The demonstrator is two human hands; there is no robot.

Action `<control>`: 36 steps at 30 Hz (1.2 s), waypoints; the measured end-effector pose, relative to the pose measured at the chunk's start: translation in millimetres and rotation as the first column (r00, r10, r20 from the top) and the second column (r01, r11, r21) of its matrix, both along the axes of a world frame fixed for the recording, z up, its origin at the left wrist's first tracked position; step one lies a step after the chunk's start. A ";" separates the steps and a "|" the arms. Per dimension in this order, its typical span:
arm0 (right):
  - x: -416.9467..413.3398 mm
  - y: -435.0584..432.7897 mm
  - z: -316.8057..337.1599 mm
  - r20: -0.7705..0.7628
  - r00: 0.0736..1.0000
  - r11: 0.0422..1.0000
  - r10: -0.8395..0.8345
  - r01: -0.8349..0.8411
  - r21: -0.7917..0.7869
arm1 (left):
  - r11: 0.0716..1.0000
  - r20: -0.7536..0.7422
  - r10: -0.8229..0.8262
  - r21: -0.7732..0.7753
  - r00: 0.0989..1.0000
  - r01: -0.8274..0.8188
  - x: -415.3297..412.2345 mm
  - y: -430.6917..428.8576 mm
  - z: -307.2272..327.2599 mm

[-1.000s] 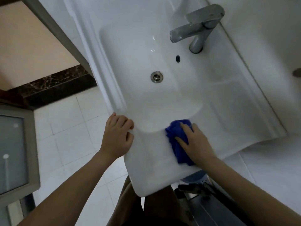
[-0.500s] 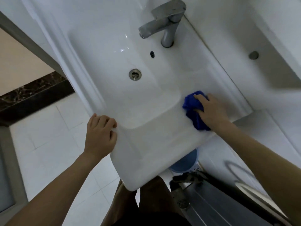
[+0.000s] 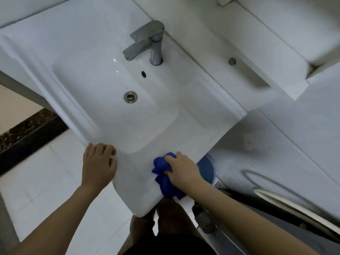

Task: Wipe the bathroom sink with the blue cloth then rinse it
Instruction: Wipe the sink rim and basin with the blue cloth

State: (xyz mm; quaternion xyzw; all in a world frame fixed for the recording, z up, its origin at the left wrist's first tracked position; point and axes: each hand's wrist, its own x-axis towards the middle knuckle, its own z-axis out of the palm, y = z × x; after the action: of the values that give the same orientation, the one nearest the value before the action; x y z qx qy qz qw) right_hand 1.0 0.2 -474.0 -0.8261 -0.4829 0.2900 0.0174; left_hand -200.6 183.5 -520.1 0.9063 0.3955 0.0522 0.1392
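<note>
The white ceramic sink (image 3: 207, 107) fills the middle of the head view, with a chrome faucet (image 3: 147, 43) at the back and a round metal drain (image 3: 130, 96) in the basin. My right hand (image 3: 181, 169) presses a bunched blue cloth (image 3: 162, 178) onto the sink's front rim, near its front right edge. My left hand (image 3: 98, 164) rests on the front left rim, fingers curled over the edge, holding nothing else. No water runs from the faucet.
A blue bucket (image 3: 207, 167) stands on the floor under the sink's right side. A white shelf (image 3: 257, 57) runs along the wall behind. A dark curved metal object (image 3: 276, 199) sits at the lower right. White floor tiles (image 3: 46, 181) lie to the left.
My right hand has slid the blue cloth from the sink's right rim back toward me onto the front rim. The left hand stays on the front left edge. The camera view has shifted.
</note>
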 end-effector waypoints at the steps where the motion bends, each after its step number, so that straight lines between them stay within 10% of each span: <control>1: 22.5 -6.9 2.5 0.047 0.997 0.998 -0.061 0.060 0.033 | 1.000 0.007 -0.002 0.005 1.000 0.002 0.3 -0.1 0.1; 6: 146.1 -32.4 11.7 0.292 0.870 0.912 -0.397 0.339 0.231 | 0.999 0.036 0.000 0.038 0.999 -0.002 3.6 -1.0 -0.2; 10: 173.6 -45.0 9.0 0.393 0.872 0.934 -0.293 0.174 0.311 | 0.999 0.018 0.005 0.045 1.000 -0.006 1.0 -1.0 -3.8; 15: 181.8 -42.9 16.7 0.362 0.766 0.819 -0.531 0.355 0.451 | 0.998 0.041 0.022 0.054 0.999 -0.024 3.9 -2.5 -5.1; 26: 213.4 174.8 18.2 0.428 0.857 0.928 -0.286 0.137 0.346 | 0.998 0.035 -0.009 0.060 0.999 0.007 1.4 2.1 -7.8; 36: 189.0 -5.1 26.4 0.364 0.822 0.882 -0.438 0.315 0.350 | 0.999 0.092 0.033 -0.032 0.995 -0.030 0.9 1.2 -7.6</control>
State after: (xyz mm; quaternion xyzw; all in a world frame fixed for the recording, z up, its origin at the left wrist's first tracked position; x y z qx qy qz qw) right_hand 190.0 -4.8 -447.6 -0.9383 -0.3355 0.0202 0.0816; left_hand -199.6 184.7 -527.7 0.8943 0.4038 0.0901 0.1704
